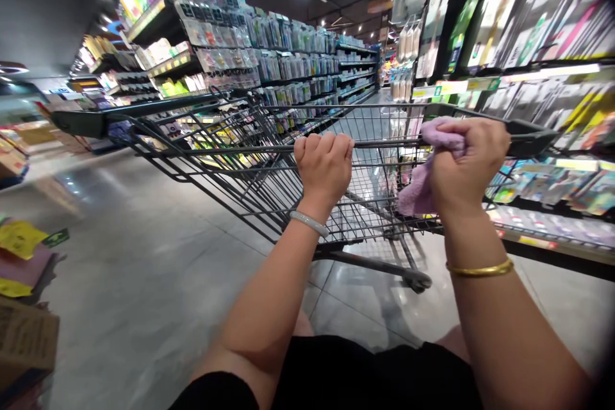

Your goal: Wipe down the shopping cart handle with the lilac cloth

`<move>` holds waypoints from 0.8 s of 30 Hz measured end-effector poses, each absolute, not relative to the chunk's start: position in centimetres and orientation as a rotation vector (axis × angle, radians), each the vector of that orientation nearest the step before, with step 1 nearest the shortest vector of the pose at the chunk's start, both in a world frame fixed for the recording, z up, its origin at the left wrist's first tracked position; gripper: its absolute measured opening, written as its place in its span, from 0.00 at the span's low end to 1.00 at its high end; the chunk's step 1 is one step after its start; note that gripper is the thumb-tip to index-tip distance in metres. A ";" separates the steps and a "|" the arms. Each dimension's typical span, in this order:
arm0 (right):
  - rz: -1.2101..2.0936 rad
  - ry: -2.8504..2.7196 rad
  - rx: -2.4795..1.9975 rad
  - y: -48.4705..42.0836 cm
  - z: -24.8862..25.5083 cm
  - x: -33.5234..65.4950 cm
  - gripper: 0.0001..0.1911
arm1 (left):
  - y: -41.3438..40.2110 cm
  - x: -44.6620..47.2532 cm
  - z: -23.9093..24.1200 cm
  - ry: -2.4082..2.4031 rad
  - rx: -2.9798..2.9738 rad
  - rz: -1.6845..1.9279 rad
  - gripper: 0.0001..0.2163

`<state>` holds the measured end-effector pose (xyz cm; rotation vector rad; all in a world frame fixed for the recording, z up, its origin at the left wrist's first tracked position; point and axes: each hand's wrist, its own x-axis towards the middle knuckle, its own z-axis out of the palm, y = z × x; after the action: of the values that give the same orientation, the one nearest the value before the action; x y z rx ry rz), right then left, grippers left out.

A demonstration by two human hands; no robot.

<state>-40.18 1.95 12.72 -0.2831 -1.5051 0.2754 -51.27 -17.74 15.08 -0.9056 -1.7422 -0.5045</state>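
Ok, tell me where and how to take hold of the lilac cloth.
I'd pinch the lilac cloth by its loose lower end, coming in from the left. That end droops limply to the left of the right hand, clear of its fingers, while that fist bunches the upper part at the shopping cart's top rail.

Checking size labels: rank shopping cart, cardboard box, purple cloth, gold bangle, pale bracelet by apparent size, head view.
1. Shopping cart
2. Cardboard box, visible part; the frame edge cuts it off
3. Purple cloth, partly covered
4. Gold bangle and pale bracelet: too alike to rank
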 end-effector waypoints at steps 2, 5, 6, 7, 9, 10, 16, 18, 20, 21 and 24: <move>0.262 -1.589 -0.194 0.2 12.7 -40.4 0.16 | -17.7 -51.3 15.1 -1.741 -0.905 -0.514 0.14; 0.249 -1.719 -0.032 -2.4 12.7 -40.6 0.18 | -17.8 -51.2 15.1 -1.734 -0.903 -0.512 0.14; 0.243 -1.729 -0.007 -2.5 12.7 -40.6 0.18 | -17.8 -51.2 15.2 -1.731 -0.902 -0.506 0.14; 0.239 -1.720 -0.006 -2.2 12.7 -40.5 0.17 | -17.8 -51.2 15.2 -1.728 -0.900 -0.499 0.14; 0.244 -1.651 -0.083 -0.3 12.5 -40.1 0.16 | -17.9 -51.1 15.2 -1.727 -0.894 -0.487 0.14; 0.251 -1.607 -0.146 0.8 12.5 -40.0 0.15 | -17.9 -51.1 15.2 -1.728 -0.890 -0.482 0.14; 0.274 -1.565 -0.232 1.3 12.4 -40.1 0.14 | -17.7 -51.1 15.1 -1.716 -0.871 -0.487 0.14; 0.281 -1.670 -0.120 -0.8 12.5 -40.4 0.16 | -17.6 -51.2 15.1 -1.711 -0.867 -0.491 0.14; 0.280 -1.720 -0.054 -1.8 12.6 -40.5 0.16 | -17.6 -51.2 15.1 -1.708 -0.864 -0.482 0.14; 0.280 -1.720 -0.048 -1.7 12.6 -40.4 0.16 | -17.6 -51.2 15.1 -1.708 -0.865 -0.475 0.14; 0.277 -1.642 -0.160 0.8 12.5 -39.8 0.14 | -17.7 -51.1 15.1 -1.718 -0.869 -0.465 0.14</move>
<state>-39.83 0.77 12.49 -0.1604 -1.6420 0.2768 -51.09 -17.71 15.12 -0.8694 -1.7176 -0.4650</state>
